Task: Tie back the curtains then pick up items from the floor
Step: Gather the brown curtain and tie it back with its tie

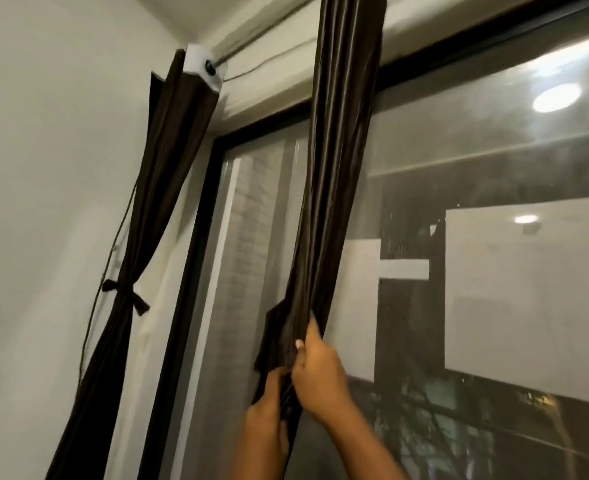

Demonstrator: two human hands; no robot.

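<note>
Tied curtain point(154, 188) hangs at far left against the wall point(43, 168), cinched by a tie-back point(126, 294) about midway down. Second curtain point(338, 150) hangs right of it, in front of the window point(493, 202), gathered into one bunch. Curtain rod point(268, 31) runs above both. Left hand point(267, 415) sits below and left of right hand point(320, 370), both on the bunch.

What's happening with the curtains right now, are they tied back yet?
One is. The left curtain by the wall is already cinched with a dark tie. The person is now gathering the second curtain in front of the window, bunching it with the left hand below and the right hand above. No tie is visible on it yet.
</note>
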